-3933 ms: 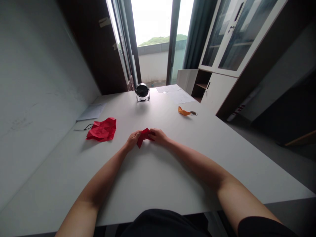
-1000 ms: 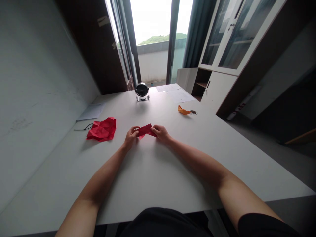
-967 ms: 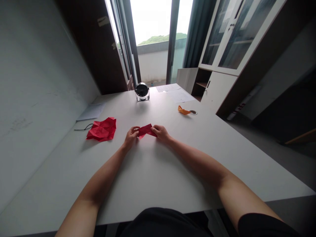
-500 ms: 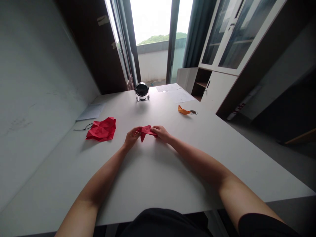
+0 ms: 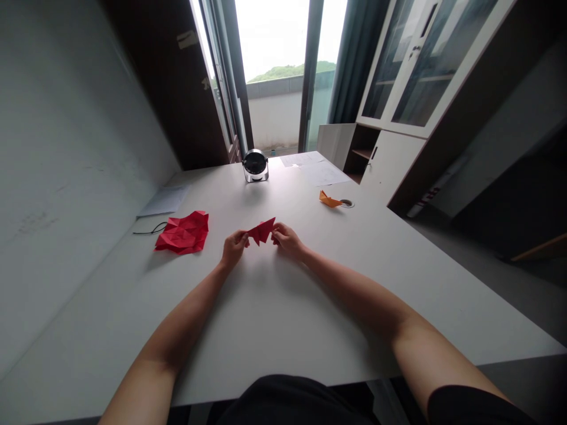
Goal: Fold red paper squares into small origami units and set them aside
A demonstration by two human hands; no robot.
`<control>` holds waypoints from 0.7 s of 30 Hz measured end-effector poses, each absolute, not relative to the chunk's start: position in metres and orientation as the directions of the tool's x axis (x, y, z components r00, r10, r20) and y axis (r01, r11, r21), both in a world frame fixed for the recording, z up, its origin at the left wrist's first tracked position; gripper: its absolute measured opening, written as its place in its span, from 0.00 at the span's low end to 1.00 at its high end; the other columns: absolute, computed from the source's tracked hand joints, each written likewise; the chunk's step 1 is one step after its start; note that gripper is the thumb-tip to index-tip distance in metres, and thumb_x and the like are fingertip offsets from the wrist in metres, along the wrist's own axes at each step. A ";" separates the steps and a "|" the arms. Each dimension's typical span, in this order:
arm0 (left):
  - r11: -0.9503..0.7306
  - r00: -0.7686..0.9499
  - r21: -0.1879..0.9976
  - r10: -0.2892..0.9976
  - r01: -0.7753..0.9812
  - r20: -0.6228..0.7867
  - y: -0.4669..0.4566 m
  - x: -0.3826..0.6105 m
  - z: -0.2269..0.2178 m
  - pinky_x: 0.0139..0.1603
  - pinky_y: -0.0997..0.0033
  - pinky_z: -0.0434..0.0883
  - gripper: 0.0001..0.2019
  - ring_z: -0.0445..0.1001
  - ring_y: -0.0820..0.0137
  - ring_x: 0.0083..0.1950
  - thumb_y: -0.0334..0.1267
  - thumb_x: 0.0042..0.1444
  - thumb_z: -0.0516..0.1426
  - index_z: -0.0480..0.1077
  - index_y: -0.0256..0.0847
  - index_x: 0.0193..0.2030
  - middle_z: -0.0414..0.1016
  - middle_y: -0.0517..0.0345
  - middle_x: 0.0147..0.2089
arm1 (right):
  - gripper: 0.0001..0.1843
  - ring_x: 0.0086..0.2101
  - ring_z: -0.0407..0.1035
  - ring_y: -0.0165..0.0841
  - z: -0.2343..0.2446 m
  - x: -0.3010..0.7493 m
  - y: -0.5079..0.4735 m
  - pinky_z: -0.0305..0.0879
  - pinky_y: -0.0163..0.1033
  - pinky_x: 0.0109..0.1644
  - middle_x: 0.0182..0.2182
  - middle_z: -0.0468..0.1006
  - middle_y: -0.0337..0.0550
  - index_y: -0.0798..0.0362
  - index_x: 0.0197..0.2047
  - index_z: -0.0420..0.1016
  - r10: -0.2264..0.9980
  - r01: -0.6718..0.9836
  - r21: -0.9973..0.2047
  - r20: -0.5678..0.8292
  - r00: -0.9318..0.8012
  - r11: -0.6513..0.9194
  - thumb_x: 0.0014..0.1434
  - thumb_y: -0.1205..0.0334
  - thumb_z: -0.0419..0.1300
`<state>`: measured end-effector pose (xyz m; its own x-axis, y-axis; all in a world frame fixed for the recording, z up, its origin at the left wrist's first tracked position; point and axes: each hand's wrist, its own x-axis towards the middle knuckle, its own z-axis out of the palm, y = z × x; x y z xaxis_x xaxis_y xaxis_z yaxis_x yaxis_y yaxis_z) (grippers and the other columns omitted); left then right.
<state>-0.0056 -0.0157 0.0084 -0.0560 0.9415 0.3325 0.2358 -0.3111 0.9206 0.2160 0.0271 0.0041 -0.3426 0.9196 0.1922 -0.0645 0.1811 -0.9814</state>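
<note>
A small piece of folded red paper [image 5: 261, 231] with pointed corners is held just above the table in front of me. My left hand [image 5: 234, 247] pinches its left end between thumb and fingers. At the right edge of the paper, my right hand [image 5: 287, 239] has its fingers curled closed against it; the exact contact is partly hidden. Farther left lies a larger creased red sheet [image 5: 182, 232], spread out on the table and apart from both hands.
The white table [image 5: 266, 330] carries a round black fan-like device [image 5: 256, 164] at the back. An orange folded paper [image 5: 329, 199] lies beside a cable hole [image 5: 347, 203] at the right. White papers [image 5: 325, 173] rest at the far edge, and a black cord [image 5: 150, 230] at the left.
The folded red paper has turned, its right corner now pointing up and right. My right hand has shifted its grip to the paper's edge; my left hand moved slightly left.
</note>
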 end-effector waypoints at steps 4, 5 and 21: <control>-0.303 -0.056 0.935 0.947 0.184 0.318 -0.011 -0.008 0.004 0.33 0.71 0.67 0.16 0.70 0.72 0.27 0.50 0.61 0.57 0.74 0.38 0.37 0.73 0.59 0.25 | 0.12 0.30 0.69 0.30 0.003 0.218 0.029 0.66 0.35 0.34 0.29 0.75 0.38 0.52 0.40 0.70 0.898 -0.037 -0.965 0.257 -0.356 0.261 0.52 0.59 0.59; -0.302 -0.052 0.937 0.948 0.173 0.315 -0.010 -0.008 0.003 0.33 0.71 0.68 0.16 0.70 0.72 0.27 0.51 0.61 0.57 0.74 0.38 0.37 0.73 0.59 0.25 | 0.11 0.30 0.69 0.30 0.005 0.219 0.028 0.66 0.35 0.34 0.29 0.75 0.38 0.52 0.40 0.71 0.893 -0.032 -0.962 0.265 -0.363 0.272 0.52 0.59 0.59; -0.308 -0.002 0.895 0.945 0.322 0.326 -0.013 -0.006 0.002 0.34 0.70 0.71 0.13 0.74 0.70 0.29 0.47 0.59 0.59 0.75 0.38 0.40 0.76 0.57 0.29 | 0.15 0.31 0.71 0.33 -0.004 0.218 0.031 0.67 0.38 0.36 0.31 0.79 0.42 0.54 0.40 0.77 0.864 0.045 -0.937 0.301 -0.403 0.347 0.57 0.51 0.60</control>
